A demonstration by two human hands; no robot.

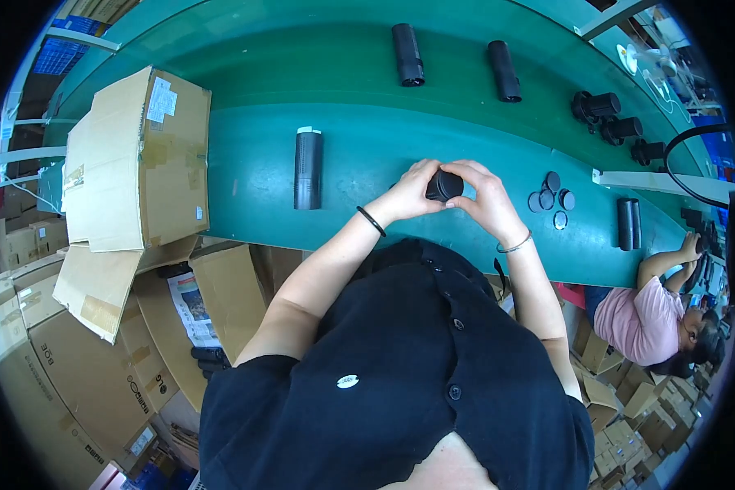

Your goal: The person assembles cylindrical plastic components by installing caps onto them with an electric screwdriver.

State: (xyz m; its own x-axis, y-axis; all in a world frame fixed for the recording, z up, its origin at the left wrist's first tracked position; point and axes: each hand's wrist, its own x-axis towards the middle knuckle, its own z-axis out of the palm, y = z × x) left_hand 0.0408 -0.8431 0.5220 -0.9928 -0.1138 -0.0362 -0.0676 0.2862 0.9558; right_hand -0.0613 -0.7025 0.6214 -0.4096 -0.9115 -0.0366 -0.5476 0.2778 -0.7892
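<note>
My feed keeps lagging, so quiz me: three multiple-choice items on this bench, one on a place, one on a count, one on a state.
1. Where does the tall black cylinder with the white top lie?
A. To the left of both hands
B. In the cardboard box
C. Beside the round caps

2. How many black tubes lie on the far strip of the green belt?
A. One
B. Two
C. Four

3. How is the small black cylindrical part held?
A. Left hand only
B. Lying free on the belt
C. Between both hands

Answers: 1 A, it lies alone on the belt left of the left hand. 2 B, one tube and a second lie there. 3 C, the left hand and right hand both close on it.
</note>
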